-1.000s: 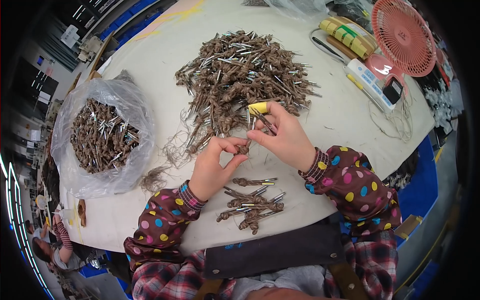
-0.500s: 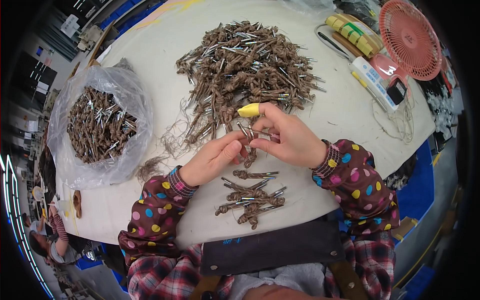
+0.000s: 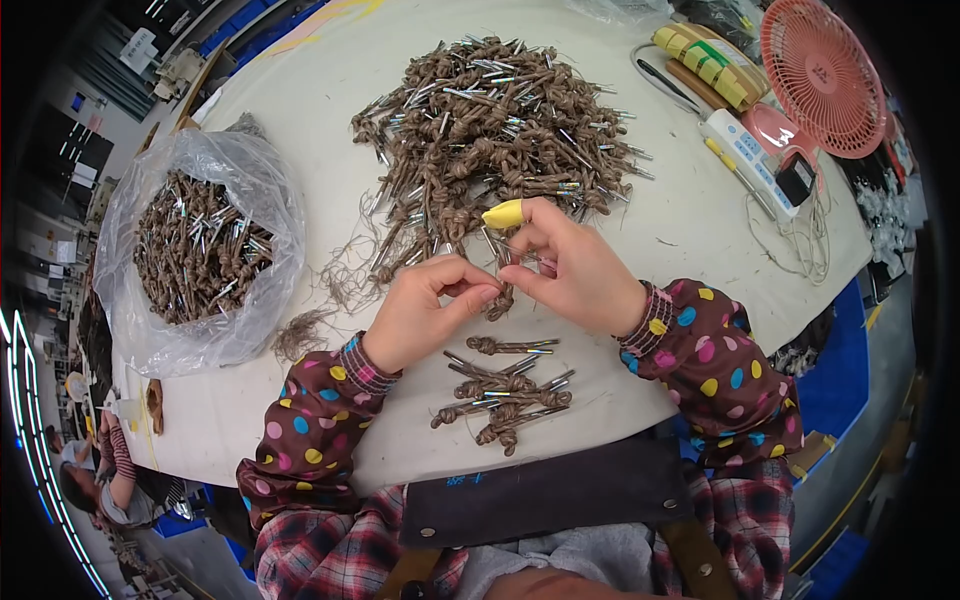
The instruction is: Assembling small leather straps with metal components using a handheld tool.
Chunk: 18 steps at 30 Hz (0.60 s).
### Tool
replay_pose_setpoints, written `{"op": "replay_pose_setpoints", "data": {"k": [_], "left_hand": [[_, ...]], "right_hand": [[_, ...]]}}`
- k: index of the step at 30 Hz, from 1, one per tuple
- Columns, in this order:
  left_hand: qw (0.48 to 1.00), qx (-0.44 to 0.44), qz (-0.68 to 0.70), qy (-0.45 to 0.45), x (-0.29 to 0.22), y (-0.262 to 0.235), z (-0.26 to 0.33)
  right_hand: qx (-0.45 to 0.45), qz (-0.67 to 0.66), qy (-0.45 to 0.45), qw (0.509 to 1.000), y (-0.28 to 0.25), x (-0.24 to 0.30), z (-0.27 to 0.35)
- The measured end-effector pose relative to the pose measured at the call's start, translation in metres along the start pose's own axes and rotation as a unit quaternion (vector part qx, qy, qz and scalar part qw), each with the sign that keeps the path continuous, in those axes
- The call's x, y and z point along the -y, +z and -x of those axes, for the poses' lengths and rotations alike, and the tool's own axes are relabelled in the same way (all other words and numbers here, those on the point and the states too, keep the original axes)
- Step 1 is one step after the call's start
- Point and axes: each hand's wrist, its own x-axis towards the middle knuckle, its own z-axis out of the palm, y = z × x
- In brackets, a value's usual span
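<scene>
left hand (image 3: 425, 315): fingers curled, thumb and forefinger pinched on the lower end of the knotted piece (image 3: 503, 290); sleeve dark with coloured dots.
right hand (image 3: 570, 265): fingers bent, thumb and fingers pinching the upper end of the same piece; yellow finger cot (image 3: 503, 214) on the forefinger tip, pointing left.
knotted piece: brown cord knot with thin metal pins, held between both hands just above the table (image 3: 300, 110), at the near edge of the big pile; its top end is hidden among the fingers.
big pile (image 3: 490, 120): heap of like brown knotted cords with silver pins, spread over the table centre, just beyond the hands, touching the right fingertips' area.
small pile (image 3: 505, 390): a handful of the same pieces, lying flat just below the hands, near the table's front edge.
bag (image 3: 200, 250): clear plastic, open, full of the same pieces, left of the hands, well apart.
loose fibres (image 3: 300, 335): brown tuft between the bag and the left wrist.
fan (image 3: 820, 75): pink, round grille, far right corner.
power strip (image 3: 745, 150): white, beside the fan, with a black plug in it.
apron (image 3: 540, 495): dark, at the table's front edge, over a plaid shirt.
</scene>
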Motion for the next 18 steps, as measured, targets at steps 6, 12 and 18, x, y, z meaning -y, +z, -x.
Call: {"op": "replay_pose_setpoints", "data": {"k": [6, 12, 18], "left_hand": [[0.983, -0.049, 0.155, -0.084, 0.011, -0.014, 0.0], [0.996, -0.088, 0.005, 0.025, -0.002, -0.016, -0.004], [0.969, 0.167, 0.15, -0.102, -0.003, -0.002, 0.002]], "right_hand": [[0.013, -0.015, -0.005, 1.0, -0.017, 0.002, -0.001], [0.019, 0.02, -0.026, 0.999, -0.016, -0.003, 0.0], [0.061, 0.006, -0.016, 0.998, -0.011, 0.007, 0.0]]}}
